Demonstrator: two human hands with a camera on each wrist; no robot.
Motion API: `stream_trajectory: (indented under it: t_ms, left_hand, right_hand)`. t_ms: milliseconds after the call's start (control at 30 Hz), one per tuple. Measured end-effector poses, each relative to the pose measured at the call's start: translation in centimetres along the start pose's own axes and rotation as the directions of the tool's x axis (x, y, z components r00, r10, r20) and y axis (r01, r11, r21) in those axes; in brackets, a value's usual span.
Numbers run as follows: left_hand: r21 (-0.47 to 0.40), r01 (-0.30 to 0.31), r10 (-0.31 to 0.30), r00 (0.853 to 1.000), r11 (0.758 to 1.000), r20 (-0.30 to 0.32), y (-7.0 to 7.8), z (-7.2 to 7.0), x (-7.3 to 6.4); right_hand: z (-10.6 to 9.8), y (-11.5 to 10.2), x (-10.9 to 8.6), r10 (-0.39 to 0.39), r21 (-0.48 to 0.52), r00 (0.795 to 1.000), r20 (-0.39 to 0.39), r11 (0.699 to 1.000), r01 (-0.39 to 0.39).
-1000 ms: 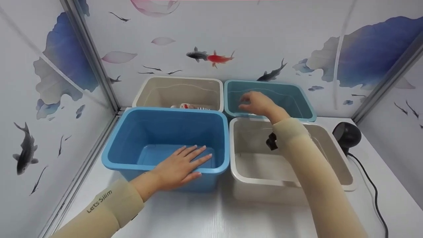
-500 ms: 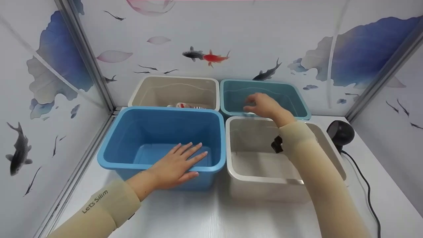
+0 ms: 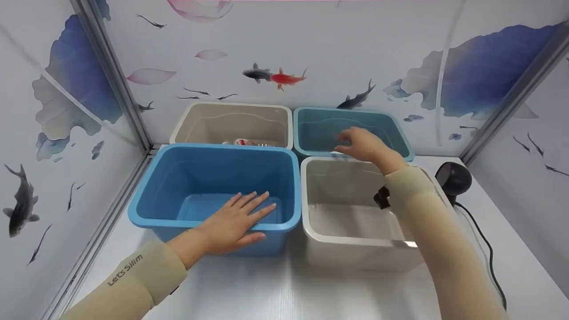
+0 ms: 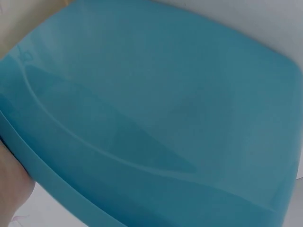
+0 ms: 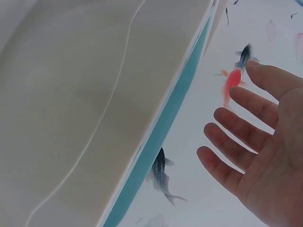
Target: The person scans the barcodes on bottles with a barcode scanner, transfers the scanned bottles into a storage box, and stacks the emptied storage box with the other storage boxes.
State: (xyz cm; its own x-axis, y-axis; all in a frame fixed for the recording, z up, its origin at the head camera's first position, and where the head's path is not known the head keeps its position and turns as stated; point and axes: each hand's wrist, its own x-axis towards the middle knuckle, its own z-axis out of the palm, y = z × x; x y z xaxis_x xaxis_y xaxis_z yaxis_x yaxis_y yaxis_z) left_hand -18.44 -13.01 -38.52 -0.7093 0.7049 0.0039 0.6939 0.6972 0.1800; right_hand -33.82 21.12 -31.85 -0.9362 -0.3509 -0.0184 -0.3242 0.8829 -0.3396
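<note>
My left hand (image 3: 231,224) lies over the near rim of a blue plastic tub (image 3: 231,171), fingers straight and spread, palm down. In the left wrist view the wall of the blue tub (image 4: 170,99) takes up most of the picture, with a bit of hand at the left edge. Above the near side of a teal tub (image 3: 315,129) is my right hand (image 3: 362,144), its fingers loosely bent and holding nothing. The right wrist view shows that palm bare, apart from the rim of the teal tub (image 5: 154,149). A sliver of something white (image 3: 340,153) shows below the fingers.
An off-white tub (image 3: 333,186) stands at front right, under my right forearm. Behind the blue tub, a beige tub (image 3: 240,120) holds a red-and-white item (image 3: 242,142) and metal prongs. A black round-headed device (image 3: 454,178) with a cable sits at right.
My right hand has moved a little to the right and toward me over the teal tub. The head view has turned slightly right. My left hand stays on the blue rim.
</note>
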Motion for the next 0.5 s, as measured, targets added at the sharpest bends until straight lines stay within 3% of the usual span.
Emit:
stream_trajectory:
  t_ms: [233, 500]
  left_hand:
    - [-0.006, 0.01, -0.01, 1.0, 1.0, -0.016, 0.5, -0.1, 0.6]
    - [0.026, -0.062, 0.062, 0.998, 0.998, -0.02, 2.3, -0.5, 2.7]
  right_hand:
    - [-1.3, 1.8, -2.0, -0.019, -0.023, 1.0, -0.019, 1.0, 0.018]
    - [-2.2, 4.4, -4.9, 0.02, 0.014, 1.0, -0.021, 1.0, -0.019]
